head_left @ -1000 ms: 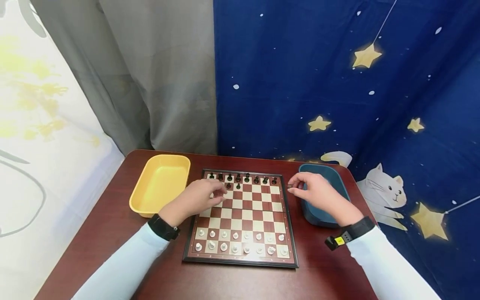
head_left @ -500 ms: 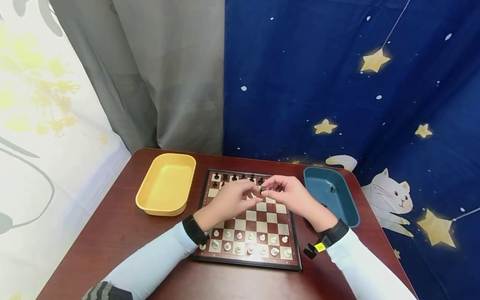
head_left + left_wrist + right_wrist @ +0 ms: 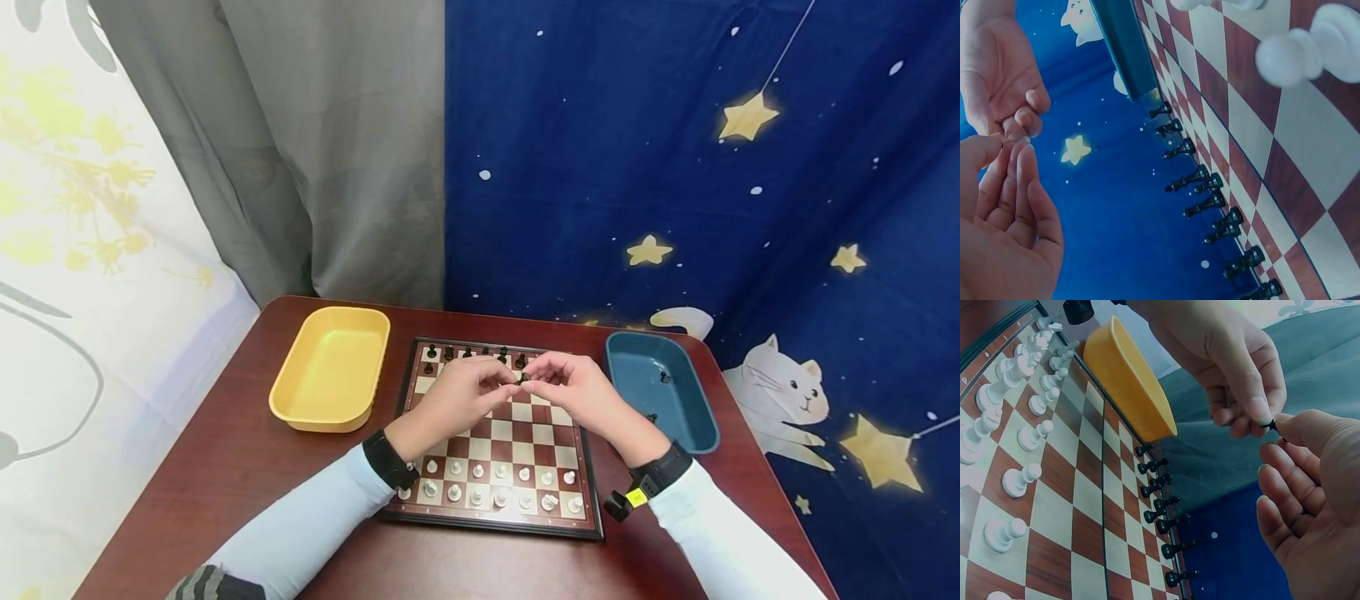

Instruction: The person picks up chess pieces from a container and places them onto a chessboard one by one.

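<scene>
A small black chess piece [image 3: 522, 378] is between my two hands, above the far part of the chessboard [image 3: 502, 430]. My left hand [image 3: 467, 390] pinches one end of it between thumb and fingertips, as the right wrist view shows. From the other side my right hand [image 3: 573, 390] pinches it with thumb and forefinger, its other fingers loosely spread. Much of the piece is hidden by fingertips. Behind the hands stands a row of black chess pieces [image 3: 1172, 549], partly covered in the head view. White chess pieces [image 3: 500, 500] fill two rows on the near side.
Left of the board sits a yellow tray [image 3: 281, 400]. A dark blue tray [image 3: 708, 425] stands to the right, with a few black pieces [image 3: 664, 377] inside. The brown table [image 3: 225, 467] reaches back to grey and blue curtains [image 3: 600, 150].
My right hand has come from the blue tray's edge to over the board with the black piece. My left hand has moved right to meet it, and its fingertips have closed on the piece.
</scene>
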`<state>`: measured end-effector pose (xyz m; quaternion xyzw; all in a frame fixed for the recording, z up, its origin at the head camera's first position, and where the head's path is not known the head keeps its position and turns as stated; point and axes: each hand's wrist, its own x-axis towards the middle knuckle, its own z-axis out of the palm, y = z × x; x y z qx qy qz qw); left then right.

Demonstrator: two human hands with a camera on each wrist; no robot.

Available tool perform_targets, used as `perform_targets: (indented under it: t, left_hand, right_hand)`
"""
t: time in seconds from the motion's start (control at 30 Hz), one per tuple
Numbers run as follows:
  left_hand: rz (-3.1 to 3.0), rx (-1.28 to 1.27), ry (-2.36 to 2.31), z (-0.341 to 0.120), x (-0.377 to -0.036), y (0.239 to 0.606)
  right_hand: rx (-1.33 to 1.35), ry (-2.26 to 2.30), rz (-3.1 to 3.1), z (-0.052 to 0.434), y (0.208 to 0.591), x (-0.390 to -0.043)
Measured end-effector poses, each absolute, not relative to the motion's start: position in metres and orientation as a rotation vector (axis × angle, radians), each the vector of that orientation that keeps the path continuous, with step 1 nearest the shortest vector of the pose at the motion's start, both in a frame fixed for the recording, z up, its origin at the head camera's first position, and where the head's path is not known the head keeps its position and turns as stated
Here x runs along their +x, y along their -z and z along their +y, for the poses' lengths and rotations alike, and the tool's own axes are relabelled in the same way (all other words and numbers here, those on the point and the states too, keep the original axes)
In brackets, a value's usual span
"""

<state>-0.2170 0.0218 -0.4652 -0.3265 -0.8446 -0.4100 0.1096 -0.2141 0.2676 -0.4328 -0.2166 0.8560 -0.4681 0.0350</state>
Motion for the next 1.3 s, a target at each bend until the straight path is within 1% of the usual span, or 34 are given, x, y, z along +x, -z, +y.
perform_targets:
  t: [0.4, 0.57, 0.7, 1.03, 1.3]
  left_hand:
    - [-2.449, -0.965, 1.29, 0.019, -0.22, 0.458]
    - [-2.514, -0.968, 1.289, 0.019, -0.228, 0.456]
    - [-2.612, -0.961, 1.166, 0.015, -0.245, 0.453]
    - [-2.858, -0.984, 0.64, 0.013, -0.303, 0.451]
    - [-2.9, -1.083, 0.475, 0.031, -0.323, 0.456]
  right_hand:
    - [-0.631, 1.435, 2.616, 0.267, 0.443, -0.213]
    - [-0.629, 1.403, 2.634, 0.267, 0.447, -0.215]
    - [-0.572, 1.341, 2.679, 0.273, 0.452, -0.216]
    - [-0.48, 1.305, 2.696, 0.293, 0.465, -0.216]
    - [-0.488, 1.32, 2.705, 0.3, 0.466, -0.215]
